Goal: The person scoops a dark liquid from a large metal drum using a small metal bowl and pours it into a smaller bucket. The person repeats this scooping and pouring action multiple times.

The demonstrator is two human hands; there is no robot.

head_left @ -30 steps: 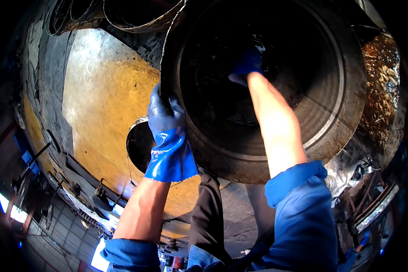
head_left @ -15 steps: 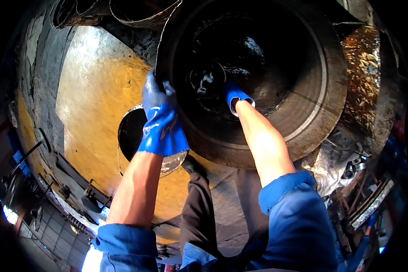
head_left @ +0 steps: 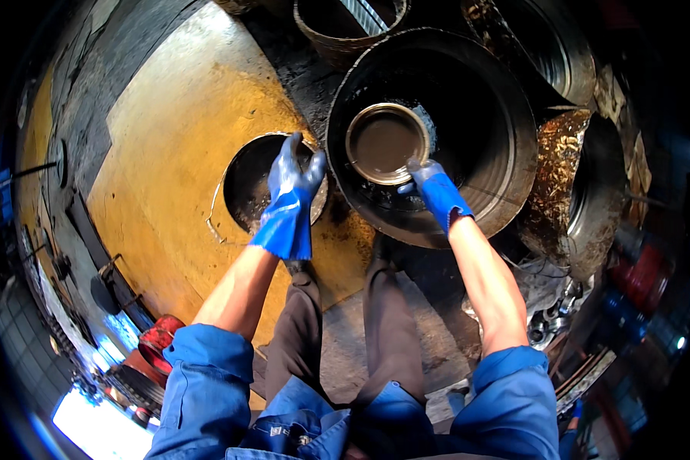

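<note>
round pan, brassy rim, brown inside, mouth upward, over or in the dark drum

Right gloved hand gripping round container by rim, container showing within mouth of large drum, toward drum's left edge. Left gloved hand hovering uncurled above bucket; bucket standing near right edge of yellow floor.

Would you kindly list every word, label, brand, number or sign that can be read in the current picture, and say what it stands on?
No text can be read.
Left blue glove: any faint marks are too small to read.
Blue jacket: small light patches on the front, too blurred to read.
Round pan, large drum and bucket: no lettering visible.
</note>
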